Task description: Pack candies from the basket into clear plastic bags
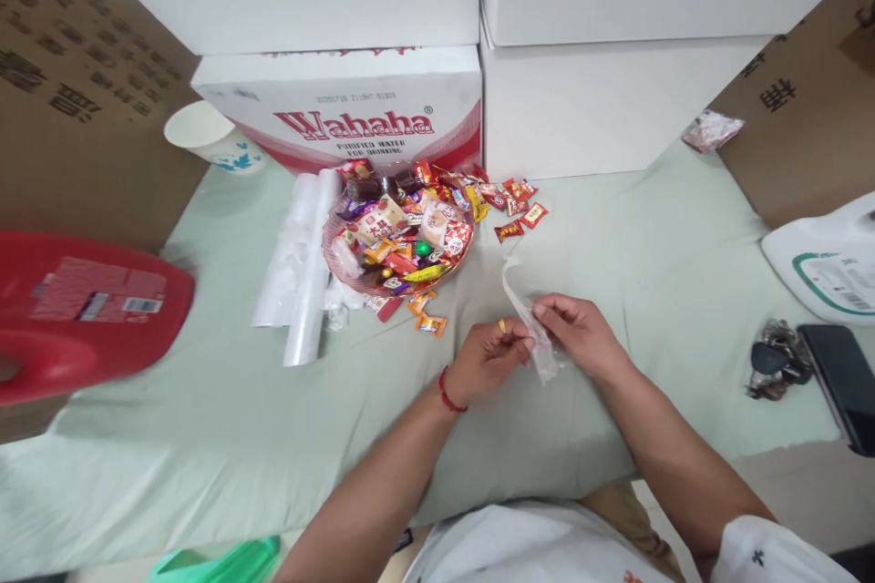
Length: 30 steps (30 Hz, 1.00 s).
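Observation:
Between my two hands is a thin, clear plastic bag (545, 361), crumpled and narrow, its upper end trailing toward the candies. My left hand (493, 355), with a ring and a red bracelet, pinches the bag from the left. My right hand (580, 333) pinches it from the right side with thumb and fingers. Beyond them stands a clear basket (328, 260) heaped with wrapped candies (410, 228). A few red-wrapped candies (509, 230) lie to its right, and orange-wrapped ones (430, 324) sit in front of it.
Left of the basket lie rolls of clear plastic bags (305, 291). A paper cup (215, 138) and a red jug (88, 319) are at the left. White boxes (581, 109) wall the back. A white bottle (827, 260), keys (776, 360), a phone (838, 383) and a small filled bag (712, 130) are at the right.

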Tool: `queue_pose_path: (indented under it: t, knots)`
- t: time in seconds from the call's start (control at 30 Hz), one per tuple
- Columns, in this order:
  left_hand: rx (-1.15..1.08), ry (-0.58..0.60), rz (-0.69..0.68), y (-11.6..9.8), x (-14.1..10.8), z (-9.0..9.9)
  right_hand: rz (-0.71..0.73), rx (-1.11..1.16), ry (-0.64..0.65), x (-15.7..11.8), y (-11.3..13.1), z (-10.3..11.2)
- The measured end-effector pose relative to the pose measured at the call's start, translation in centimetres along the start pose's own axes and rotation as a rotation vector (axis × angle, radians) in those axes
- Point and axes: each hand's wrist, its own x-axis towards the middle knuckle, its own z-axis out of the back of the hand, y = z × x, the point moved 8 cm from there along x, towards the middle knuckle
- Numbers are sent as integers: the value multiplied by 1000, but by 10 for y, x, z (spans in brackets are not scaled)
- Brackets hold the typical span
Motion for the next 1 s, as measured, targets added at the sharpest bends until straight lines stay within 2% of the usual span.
queue_pose_path:
  t: [0.07,0.13,0.3,0.4,0.47,0.57,0.67,0.73,0.9,1.0]
  knots:
    - [85,58,-1,-1,-2,-5,17,23,-101,0,-2,7]
    - [116,66,2,-2,-3,-6,62,-13,-175,-3,1,10]
    - [-109,-210,15,-2,-2,15,292,-278,-146,-13,24,-1]
    - [-113,-244,101,4,0,17,397,-397,-105,-18,30,-9]
    - [-133,-277,140,7,1,19,398,-398,-121,-18,29,-7]
    - [-247,-339,151,9,2,25,301,-297,-163,-13,18,0]
    - [-316,-360,159,11,2,28,188,-198,-108,-7,7,-1]
    - [-300,-372,162,12,1,29,190,-186,-86,-6,8,-2]
    - [-95,-303,172,10,-2,22,424,-254,-20,-12,33,-8]
    - [51,-143,130,1,-2,8,387,-254,-30,-10,28,-6]
